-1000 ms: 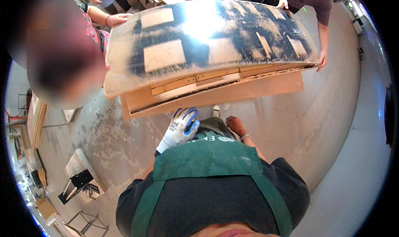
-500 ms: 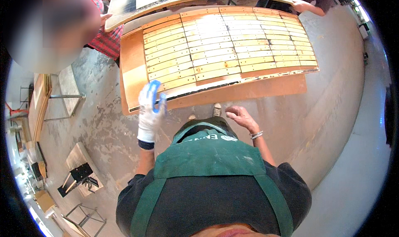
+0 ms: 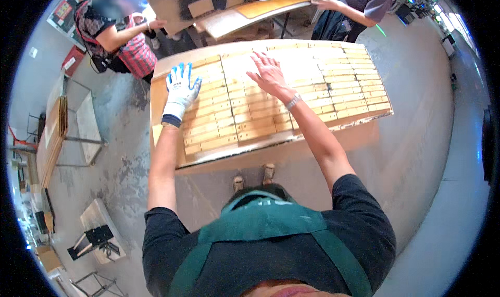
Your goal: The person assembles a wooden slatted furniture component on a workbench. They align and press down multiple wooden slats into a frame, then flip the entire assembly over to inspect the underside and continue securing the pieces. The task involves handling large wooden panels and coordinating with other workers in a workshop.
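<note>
While both of the wearer's arms reach out, rows of wooden slats point(image 3: 260, 112) lie side by side on a board point(image 3: 161, 99) at twelve o'clock from the middle of the view, a bare strip of the board showing along its nine o'clock side. Over the slats near that side, toward ten o'clock, is the left hand point(image 3: 181, 91), in a white glove with blue fingertips, open wide, fingers apart, gripping nothing. The bare right hand point(image 3: 270, 76) is farther in, toward twelve, palm down, open and empty, with a bracelet point(image 3: 293, 100) at the wrist; whether either hand touches the wood, I cannot tell. A brown sheet point(image 3: 344, 141) juts out under the board's near edge, and the wearer's shoes point(image 3: 269, 173) show at six. Beyond the board at twelve is a bowed panel point(image 3: 255, 18), its end held by a co-worker point(image 3: 359, 16) at one o'clock; another person point(image 3: 117, 42) stands at ten. Stacked boards point(image 3: 58, 130) stand at nine, and a black cloth point(image 3: 98, 234) lies at eight.
</note>
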Available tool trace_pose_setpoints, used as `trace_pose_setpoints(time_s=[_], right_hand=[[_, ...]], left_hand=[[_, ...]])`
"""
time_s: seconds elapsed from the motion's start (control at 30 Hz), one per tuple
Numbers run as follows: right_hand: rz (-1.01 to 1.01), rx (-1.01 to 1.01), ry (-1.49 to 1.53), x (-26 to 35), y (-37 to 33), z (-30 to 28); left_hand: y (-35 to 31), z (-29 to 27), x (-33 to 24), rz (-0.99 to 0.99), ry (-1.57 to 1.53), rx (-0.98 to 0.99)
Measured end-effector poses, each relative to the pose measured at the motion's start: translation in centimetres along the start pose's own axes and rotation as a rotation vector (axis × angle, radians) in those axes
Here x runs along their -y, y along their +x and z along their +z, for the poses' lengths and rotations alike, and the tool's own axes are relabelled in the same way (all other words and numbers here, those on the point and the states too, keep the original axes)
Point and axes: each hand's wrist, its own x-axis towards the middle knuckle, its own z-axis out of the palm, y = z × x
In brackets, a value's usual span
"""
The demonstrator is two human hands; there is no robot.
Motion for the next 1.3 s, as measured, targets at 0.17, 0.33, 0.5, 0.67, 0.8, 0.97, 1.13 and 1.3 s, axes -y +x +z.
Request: trace_pose_setpoints(time_s=[0.17,0.33,0.5,0.67,0.8,0.97,1.13,1.3], right_hand=[[0.056,0.222,-0.156,-3.2,8.7,4.6],[0.071,0.224,-0.125,-4.2,6.9,6.6],[0.071,0.235,-0.127,-4.1,6.7,6.9],[0.173,0.080,-0.332,-8.1,8.5,5.4],[0.332,0.236,-0.214,-11.3,6.3,4.3],[0.347,0.288,-0.231,-12.2,5.6,4.1],[0.169,0.268,-0.218,-6.6,3.9,1.8],[-0.409,0.266,0.229,10.7,-8.8,-0.2]], left_hand=[[4.4,3.0,-1.9,-0.150,0.014,0.263],[4.1,3.4,-2.5,-0.128,-0.005,0.340],[3.9,3.3,-2.5,-0.107,0.013,0.318],[4.7,3.2,-3.1,-0.110,0.014,0.331],[4.0,3.7,-1.9,-0.102,0.021,0.288],[4.9,3.9,-2.3,-0.124,-0.004,0.342],[3.2,3.3,1.3,-0.136,-0.094,0.169],[-2.4,3.2,9.9,-0.209,-0.047,0.077]])
